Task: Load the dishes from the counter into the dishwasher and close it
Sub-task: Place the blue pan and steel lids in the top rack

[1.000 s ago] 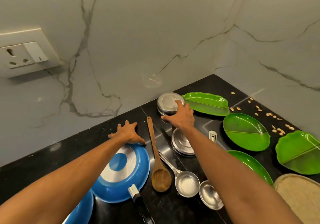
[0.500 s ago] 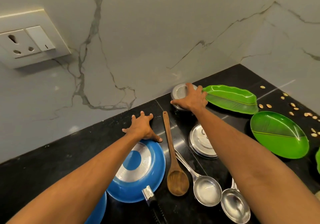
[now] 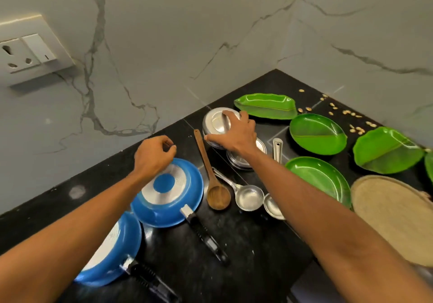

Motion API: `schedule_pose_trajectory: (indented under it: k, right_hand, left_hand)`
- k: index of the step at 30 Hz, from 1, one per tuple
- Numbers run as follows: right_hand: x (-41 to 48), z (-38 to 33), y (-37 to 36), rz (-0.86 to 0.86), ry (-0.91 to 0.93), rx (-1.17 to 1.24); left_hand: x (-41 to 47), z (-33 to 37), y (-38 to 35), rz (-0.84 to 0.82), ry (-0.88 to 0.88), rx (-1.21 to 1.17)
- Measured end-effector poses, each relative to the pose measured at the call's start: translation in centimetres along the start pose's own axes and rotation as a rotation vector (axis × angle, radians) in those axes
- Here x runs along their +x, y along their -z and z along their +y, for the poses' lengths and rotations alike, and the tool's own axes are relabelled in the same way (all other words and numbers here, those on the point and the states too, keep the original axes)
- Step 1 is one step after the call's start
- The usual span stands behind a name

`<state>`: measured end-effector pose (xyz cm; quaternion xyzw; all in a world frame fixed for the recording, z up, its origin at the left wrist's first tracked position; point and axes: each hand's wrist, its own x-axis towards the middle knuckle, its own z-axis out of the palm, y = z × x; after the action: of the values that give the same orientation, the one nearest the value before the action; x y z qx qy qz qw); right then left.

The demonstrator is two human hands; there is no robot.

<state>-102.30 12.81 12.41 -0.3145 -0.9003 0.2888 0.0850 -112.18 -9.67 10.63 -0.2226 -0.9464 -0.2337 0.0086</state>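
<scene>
Two hands out: your right hand [image 3: 235,135] grips the steel tin [image 3: 214,122] beside the wooden spoon [image 3: 212,176], left hand [image 3: 152,156] curled empty opposite (pickup step, I judge); next, lift clear.

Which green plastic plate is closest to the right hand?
The long, leaf-shaped green tray at the back, beside the right hand gripping the round steel container. The other green plates are rounder and lie further right.
</scene>
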Motion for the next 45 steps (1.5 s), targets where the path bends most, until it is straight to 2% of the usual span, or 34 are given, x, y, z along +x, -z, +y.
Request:
schedule_pose_trajectory:
  k: [7, 11, 17, 23, 27, 31, 34, 38, 45]
  right_hand:
    - [-12.4, 0.4, 0.5, 0.043, -0.022, -0.039]
    - [-21.2, 1.3, -0.4, 0.121, -0.043, -0.096]
    - [-34.4, 1.9, -2.2, 0.122, -0.123, -0.106]
    - [-46.4, 4.9, -4.4, 0.129, -0.220, -0.109]
    - [-52.6, 7.8, -5.1, 0.228, -0.306, -0.085]
    - [-58.2, 10.9, -4.5, 0.324, -0.426, -0.012]
    - [-61.7, 13.1, -3.5, 0.332, -0.464, -0.034]
    - [-69.5, 18.2, -2.9, 0.321, -0.602, -0.020]
    - [-89.5, 30.7, 0.0, 0.303, -0.809, 0.033]
  left_hand:
    - [-10.2, -0.4, 2.4, 0.033, -0.125, -0.096]
    - [-17.8, -0.8, 2.3, -0.058, -0.241, -0.200]
    - [-28.9, -1.7, 1.8, -0.150, -0.473, -0.228]
    - [-38.9, -1.7, 1.0, -0.325, -0.471, -0.278]
    - [-44.6, -1.3, 0.0, -0.391, -0.471, -0.327]
    - [-49.8, 0.7, -1.2, -0.412, -0.549, -0.342]
    - [-52.9, 2.0, -2.9, -0.479, -0.468, -0.347]
    - [-59.4, 3.9, -6.1, -0.624, -0.388, -0.261]
    - [-78.4, 9.6, -12.0, -0.933, -0.392, -0.115]
